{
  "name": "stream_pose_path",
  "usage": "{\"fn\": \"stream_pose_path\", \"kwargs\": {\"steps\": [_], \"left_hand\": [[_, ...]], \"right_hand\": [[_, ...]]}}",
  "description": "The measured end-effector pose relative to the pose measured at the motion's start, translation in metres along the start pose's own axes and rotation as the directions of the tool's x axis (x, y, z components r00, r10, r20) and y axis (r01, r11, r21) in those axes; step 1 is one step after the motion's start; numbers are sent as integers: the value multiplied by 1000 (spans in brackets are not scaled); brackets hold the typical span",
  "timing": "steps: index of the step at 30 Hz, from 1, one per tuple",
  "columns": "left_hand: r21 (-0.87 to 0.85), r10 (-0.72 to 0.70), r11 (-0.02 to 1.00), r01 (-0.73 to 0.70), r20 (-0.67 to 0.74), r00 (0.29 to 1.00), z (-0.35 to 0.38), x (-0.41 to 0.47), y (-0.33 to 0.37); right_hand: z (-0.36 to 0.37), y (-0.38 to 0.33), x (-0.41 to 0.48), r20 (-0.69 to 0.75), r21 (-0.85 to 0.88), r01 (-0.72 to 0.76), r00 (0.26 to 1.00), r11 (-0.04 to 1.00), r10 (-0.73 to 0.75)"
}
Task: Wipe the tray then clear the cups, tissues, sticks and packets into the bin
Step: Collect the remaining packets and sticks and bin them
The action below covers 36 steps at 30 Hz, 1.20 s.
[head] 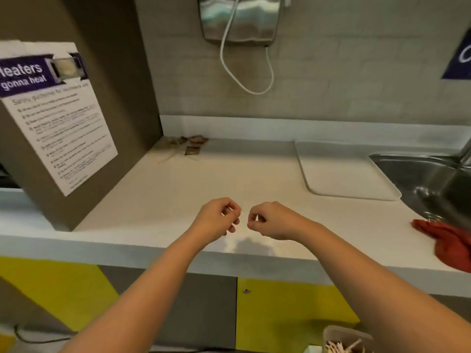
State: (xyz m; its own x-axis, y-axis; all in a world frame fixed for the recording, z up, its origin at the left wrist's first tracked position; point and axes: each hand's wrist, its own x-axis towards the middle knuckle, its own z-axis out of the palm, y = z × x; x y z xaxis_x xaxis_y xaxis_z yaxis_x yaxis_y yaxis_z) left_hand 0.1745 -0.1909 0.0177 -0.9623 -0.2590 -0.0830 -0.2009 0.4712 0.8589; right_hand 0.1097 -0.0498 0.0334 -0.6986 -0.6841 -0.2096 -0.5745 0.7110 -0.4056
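Observation:
My left hand (pixel 219 219) and my right hand (pixel 270 221) hover close together above the front of the white counter (pixel 178 200), fingers loosely curled, holding nothing I can see. A white tray (pixel 341 169) lies flat at the right, beside the sink. Brown packets (pixel 192 145) and thin wooden sticks (pixel 169 156) lie in the far left corner of the counter, well beyond both hands. At the bottom right, below the counter, a bin (pixel 344 340) holds several wooden sticks.
A steel sink (pixel 428 184) sits at the far right with a red cloth (pixel 446 243) on the counter edge beside it. A brown cabinet with a poster (pixel 53 118) stands left. A steel dispenser (pixel 239 19) with a white cord hangs on the wall.

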Motion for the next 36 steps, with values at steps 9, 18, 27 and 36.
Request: {"fn": "stream_pose_path", "kwargs": {"steps": [9, 18, 27, 36], "left_hand": [[-9, 33, 999, -36, -267, 963, -100, 42, -26], [2, -35, 999, 39, -368, 929, -134, 109, -44], [-20, -99, 995, 102, -465, 880, -152, 185, -42], [-38, -161, 986, 162, -470, 868, -164, 245, -58]], "right_hand": [[-16, -65, 92, -236, 28, 86, 969, 996, -77], [-30, -63, 175, -234, -15, 142, 962, 990, -141], [-63, -28, 273, -176, -3, 194, 966, 981, -191], [-59, 2, 360, -6, 26, 49, 999, 998, -48]]}}
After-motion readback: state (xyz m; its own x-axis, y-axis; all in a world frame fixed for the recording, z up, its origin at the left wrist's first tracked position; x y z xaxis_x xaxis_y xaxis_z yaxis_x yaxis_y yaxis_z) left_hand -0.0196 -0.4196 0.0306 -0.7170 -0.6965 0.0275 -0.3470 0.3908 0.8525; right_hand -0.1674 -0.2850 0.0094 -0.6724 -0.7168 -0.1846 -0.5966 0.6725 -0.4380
